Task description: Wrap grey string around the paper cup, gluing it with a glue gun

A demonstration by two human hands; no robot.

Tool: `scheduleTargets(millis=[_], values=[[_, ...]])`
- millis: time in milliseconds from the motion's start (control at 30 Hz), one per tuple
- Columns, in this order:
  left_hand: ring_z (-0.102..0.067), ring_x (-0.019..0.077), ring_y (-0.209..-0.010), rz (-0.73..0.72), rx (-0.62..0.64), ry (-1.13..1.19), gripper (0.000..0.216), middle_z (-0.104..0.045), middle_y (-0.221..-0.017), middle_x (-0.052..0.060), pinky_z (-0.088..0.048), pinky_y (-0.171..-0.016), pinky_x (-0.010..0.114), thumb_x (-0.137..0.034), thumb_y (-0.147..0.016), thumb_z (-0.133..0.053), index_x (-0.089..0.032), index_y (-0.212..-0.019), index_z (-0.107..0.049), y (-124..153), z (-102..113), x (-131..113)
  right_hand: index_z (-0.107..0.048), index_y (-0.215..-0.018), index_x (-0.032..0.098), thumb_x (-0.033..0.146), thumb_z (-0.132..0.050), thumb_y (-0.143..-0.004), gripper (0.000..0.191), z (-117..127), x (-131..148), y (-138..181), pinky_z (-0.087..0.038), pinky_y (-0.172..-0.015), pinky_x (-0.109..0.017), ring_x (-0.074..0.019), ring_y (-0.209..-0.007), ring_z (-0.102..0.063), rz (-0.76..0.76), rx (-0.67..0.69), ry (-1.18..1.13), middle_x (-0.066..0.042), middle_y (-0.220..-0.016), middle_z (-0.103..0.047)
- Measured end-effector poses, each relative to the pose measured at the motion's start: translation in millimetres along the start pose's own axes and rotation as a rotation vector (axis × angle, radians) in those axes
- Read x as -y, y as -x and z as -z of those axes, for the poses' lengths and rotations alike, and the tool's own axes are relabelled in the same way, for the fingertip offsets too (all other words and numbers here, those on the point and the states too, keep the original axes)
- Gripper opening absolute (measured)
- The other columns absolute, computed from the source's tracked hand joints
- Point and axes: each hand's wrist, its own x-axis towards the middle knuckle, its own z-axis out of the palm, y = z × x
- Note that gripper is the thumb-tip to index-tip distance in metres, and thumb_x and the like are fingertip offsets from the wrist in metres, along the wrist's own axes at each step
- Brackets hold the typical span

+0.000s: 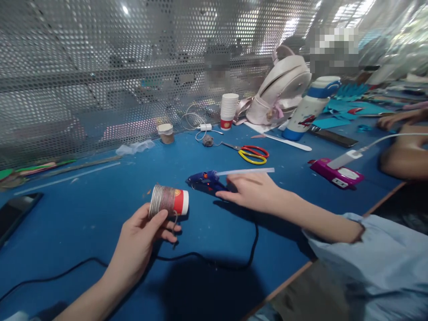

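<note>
My left hand (143, 232) grips a paper cup (181, 201) lying on its side in the air, its white rim to the right. Grey-brown cord (162, 199) is wound around much of the cup, and a loose end hangs by my fingers. My right hand (250, 191) is closed around the handle of a blue glue gun (203, 179), whose nozzle points left toward the cup but stays apart from it. A clear glue stick (247, 171) sticks out of the gun's back. The black cable (207, 263) loops across the table below both hands.
Scissors (252, 154), a small ball of cord (207, 141), a wrapped cup (166, 133) and stacked paper cups (229, 111) stand behind. Right are a bottle (310, 109), backpack (281, 89), purple power strip (336, 173) and another person's arm (406, 149). A phone (16, 214) lies left.
</note>
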Motion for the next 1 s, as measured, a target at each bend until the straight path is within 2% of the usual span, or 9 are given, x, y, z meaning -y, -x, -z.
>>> scheduleTargets(millis=[67, 167, 300, 467, 533, 633, 700, 833, 1000], values=[[-0.068, 0.0203, -0.062, -0.016, 0.008, -0.025, 0.034, -0.070, -0.072, 0.005, -0.055, -0.050, 0.030, -0.037, -0.074, -0.072, -0.012, -0.095, -0.064, -0.4, 1.1, 3.2, -0.064, -0.088, 0.017, 0.058, -0.052, -0.085, 0.043, -6.1, -1.5, -12.7, -0.037, -0.060, -0.027, -0.0209, -0.075, -0.061, 0.034, 0.044, -0.113, -0.010, -0.087, -0.067], [-0.067, 0.0186, -0.059, -0.044, 0.026, -0.106, 0.035, -0.071, -0.072, 0.005, -0.055, -0.053, 0.031, -0.038, -0.078, -0.068, -0.012, -0.100, -0.062, -1.0, 4.8, 8.1, -0.064, -0.094, 0.017, 0.052, -0.051, -0.086, 0.038, -18.6, 4.5, -29.3, -0.036, -0.057, -0.025, -0.0171, -0.067, -0.057, 0.045, 0.129, -0.318, -0.005, -0.079, -0.065], [-0.063, 0.0150, -0.050, -0.062, 0.050, -0.210, 0.032, -0.070, -0.065, 0.003, -0.052, -0.055, 0.029, -0.039, -0.083, -0.064, -0.013, -0.101, -0.060, -0.7, 9.9, 12.2, -0.065, -0.097, 0.015, 0.032, -0.055, -0.083, 0.025, -28.4, 10.5, -36.5, -0.036, -0.057, -0.023, -0.0127, -0.063, -0.053, 0.028, 0.116, -0.535, 0.000, -0.073, -0.061], [-0.063, 0.0146, -0.050, -0.094, 0.047, -0.192, 0.028, -0.070, -0.065, 0.001, -0.050, -0.055, 0.028, -0.038, -0.084, -0.063, -0.015, -0.100, -0.059, 0.5, 12.3, 12.4, -0.068, -0.089, 0.014, 0.027, -0.051, -0.083, 0.022, -13.6, 12.0, -17.6, -0.043, -0.064, -0.024, -0.0142, -0.070, -0.059, -0.045, 0.130, -0.746, 0.000, -0.071, -0.065], [-0.063, 0.0143, -0.050, -0.103, 0.047, -0.183, 0.027, -0.070, -0.065, 0.001, -0.050, -0.055, 0.028, -0.038, -0.083, -0.063, -0.016, -0.098, -0.059, 0.2, 12.0, 12.3, -0.067, -0.090, 0.016, 0.030, -0.050, -0.084, 0.022, -3.9, 15.8, -5.1, -0.044, -0.063, -0.023, -0.0138, -0.067, -0.060, -0.061, 0.154, -0.813, 0.001, -0.065, -0.064], [-0.062, 0.0136, -0.049, -0.118, 0.037, -0.176, 0.025, -0.069, -0.064, 0.000, -0.049, -0.055, 0.026, -0.037, -0.084, -0.063, -0.016, -0.097, -0.059, -1.3, 11.1, 13.2, -0.063, -0.083, 0.018, 0.042, -0.058, -0.080, 0.025, 4.8, 24.1, 12.2, -0.040, -0.051, -0.022, -0.0113, -0.055, -0.054, -0.044, 0.069, -0.806, 0.002, -0.063, -0.061], [-0.062, 0.0133, -0.049, -0.122, 0.026, -0.172, 0.025, -0.069, -0.064, 0.000, -0.049, -0.054, 0.026, -0.037, -0.084, -0.063, -0.016, -0.097, -0.059, -2.7, 10.8, 14.2, -0.060, -0.078, 0.018, 0.047, -0.062, -0.077, 0.028, 5.4, 29.1, 19.9, -0.038, -0.049, -0.021, -0.0100, -0.052, -0.051, 0.009, 0.008, -0.776, 0.002, -0.063, -0.060], [-0.061, 0.0132, -0.048, -0.119, 0.008, -0.184, 0.024, -0.069, -0.062, 0.000, -0.048, -0.053, 0.026, -0.037, -0.084, -0.062, -0.016, -0.095, -0.059, -3.9, 11.0, 15.2, -0.060, -0.079, 0.019, 0.046, -0.061, -0.080, 0.027, 0.8, 34.9, 25.1, -0.038, -0.051, -0.021, -0.0086, -0.050, -0.049, 0.149, -0.004, -0.707, 0.002, -0.062, -0.059], [-0.060, 0.0122, -0.046, -0.122, 0.002, -0.222, 0.023, -0.069, -0.059, 0.000, -0.047, -0.053, 0.024, -0.037, -0.085, -0.061, -0.017, -0.095, -0.058, -1.8, 9.3, 12.9, -0.060, -0.079, 0.019, 0.043, -0.057, -0.082, 0.025, -7.3, 36.0, 25.0, -0.036, -0.050, -0.022, -0.0085, -0.048, -0.048, 0.241, -0.047, -0.619, 0.000, -0.064, -0.060]])
